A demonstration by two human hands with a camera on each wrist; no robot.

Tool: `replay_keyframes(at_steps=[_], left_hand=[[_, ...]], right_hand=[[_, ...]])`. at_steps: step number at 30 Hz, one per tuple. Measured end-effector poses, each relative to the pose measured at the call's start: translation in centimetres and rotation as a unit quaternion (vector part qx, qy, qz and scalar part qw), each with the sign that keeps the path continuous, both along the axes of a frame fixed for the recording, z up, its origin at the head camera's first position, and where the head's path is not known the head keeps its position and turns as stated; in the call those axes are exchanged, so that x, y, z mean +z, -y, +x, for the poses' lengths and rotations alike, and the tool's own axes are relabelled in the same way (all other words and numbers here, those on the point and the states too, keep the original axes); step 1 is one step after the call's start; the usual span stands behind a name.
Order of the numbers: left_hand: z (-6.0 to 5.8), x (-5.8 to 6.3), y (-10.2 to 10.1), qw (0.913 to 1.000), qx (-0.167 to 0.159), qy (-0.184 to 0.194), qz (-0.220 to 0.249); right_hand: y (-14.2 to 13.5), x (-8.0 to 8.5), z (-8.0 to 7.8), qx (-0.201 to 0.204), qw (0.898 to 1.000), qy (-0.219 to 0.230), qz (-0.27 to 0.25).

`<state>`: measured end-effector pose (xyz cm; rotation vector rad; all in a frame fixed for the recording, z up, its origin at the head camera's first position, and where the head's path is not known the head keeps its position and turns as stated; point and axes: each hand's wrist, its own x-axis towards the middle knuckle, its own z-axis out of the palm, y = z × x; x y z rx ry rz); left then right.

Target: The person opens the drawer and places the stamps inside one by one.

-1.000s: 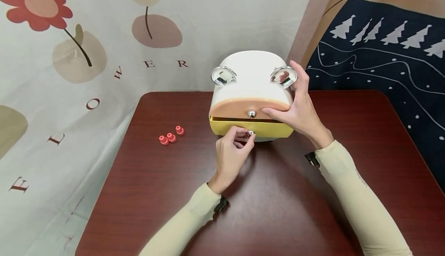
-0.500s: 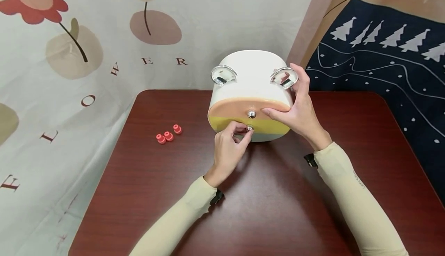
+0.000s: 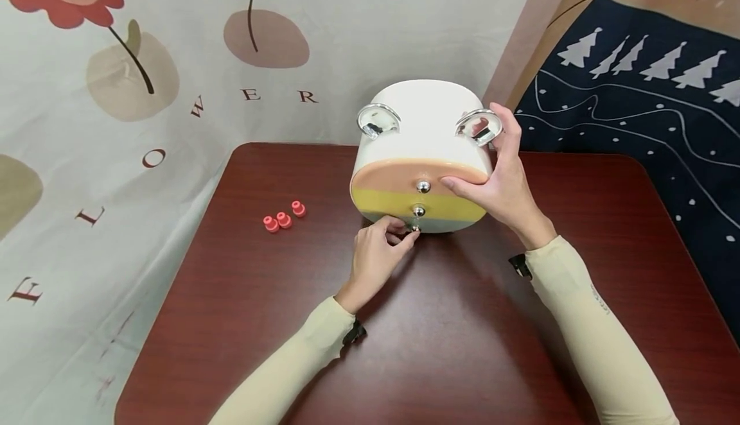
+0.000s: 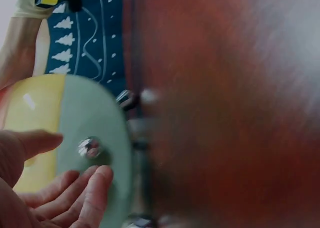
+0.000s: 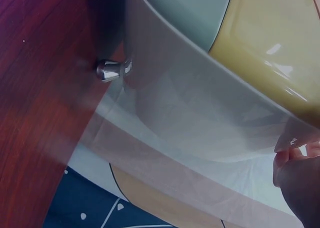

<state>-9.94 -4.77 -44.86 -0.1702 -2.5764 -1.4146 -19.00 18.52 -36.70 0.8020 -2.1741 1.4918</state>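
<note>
A white rounded desktop drawer box (image 3: pixel 424 117) stands on the table, with orange, yellow and grey-green drawer fronts. All three drawers sit flush, each with a silver knob. My left hand (image 3: pixel 372 255) is at the lowest knob. In the left wrist view its thumb and fingers spread around that silver knob (image 4: pixel 90 147), with a gap to it, in front of the green drawer (image 4: pixel 95 118). My right hand (image 3: pixel 505 187) grips the box's right side, thumb on the orange front (image 3: pixel 399 174) and fingers behind, by the silver ear-shaped piece (image 3: pixel 480 128).
Three small red pegs (image 3: pixel 284 219) lie to the left of the box on the dark red wooden table (image 3: pixel 231 322). Behind the table hang a flower-print cloth (image 3: pixel 376 20) and a navy cloth with white trees (image 3: pixel 630 104). Short silver feet (image 5: pixel 109 70) support the box.
The yellow drawer, partly out a second ago, has been pushed in flush by my left hand. That hand has let go of its knob and moved down to the lowest one. My right hand keeps its hold.
</note>
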Motion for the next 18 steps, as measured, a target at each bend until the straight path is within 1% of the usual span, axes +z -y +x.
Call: replay_keyframes(at_steps=[1, 2, 3, 4, 5, 6, 8, 9, 10, 11, 12, 15, 18], left_hand=[[0.1, -0.2, -0.1, 0.9996, 0.000, 0.019, 0.021], [0.2, -0.4, -0.2, 0.9978, 0.001, 0.041, 0.052], [0.4, -0.6, -0.3, 0.9938, 0.003, 0.063, 0.091], [0.4, -0.9, -0.6, 0.9869, 0.005, 0.084, 0.137], [0.5, -1.2, -0.9, 0.9767, 0.007, 0.102, 0.189], [0.6, -1.4, -1.2, 0.9642, 0.011, 0.114, 0.239], [0.7, -1.8, -1.9, 0.9380, 0.027, 0.122, 0.323], [0.7, -2.0, -2.3, 0.9274, 0.037, 0.118, 0.353], [0.7, -2.2, -2.6, 0.9185, 0.046, 0.111, 0.377], [0.7, -2.4, -3.0, 0.9114, 0.056, 0.103, 0.394], [0.7, -2.5, -3.3, 0.9066, 0.067, 0.094, 0.406], [0.6, -2.8, -4.2, 0.8959, 0.100, 0.076, 0.426], [0.5, -3.1, -5.0, 0.8863, 0.120, 0.071, 0.442]], right_hand=[[0.0, 0.0, 0.0, 0.002, 1.000, -0.002, 0.001], [0.1, 0.0, 0.0, 0.004, 1.000, -0.002, 0.001], [0.1, 0.0, 0.0, 0.006, 1.000, -0.001, 0.002], [0.1, 0.0, 0.0, 0.007, 1.000, -0.001, 0.003], [0.1, 0.0, 0.0, 0.006, 1.000, 0.000, 0.004], [0.0, 0.0, 0.0, 0.005, 1.000, 0.003, 0.003], [0.0, 0.0, 0.1, 0.002, 1.000, 0.009, 0.003], [0.0, 0.0, 0.1, 0.002, 1.000, 0.011, 0.004], [0.0, 0.1, 0.1, 0.002, 1.000, 0.011, 0.004], [0.0, 0.1, 0.1, 0.001, 1.000, 0.013, 0.004], [0.0, 0.1, 0.0, 0.001, 1.000, 0.014, 0.003], [-0.1, 0.1, 0.0, 0.005, 1.000, 0.017, -0.001], [-0.1, 0.1, 0.0, 0.009, 1.000, 0.019, -0.006]])
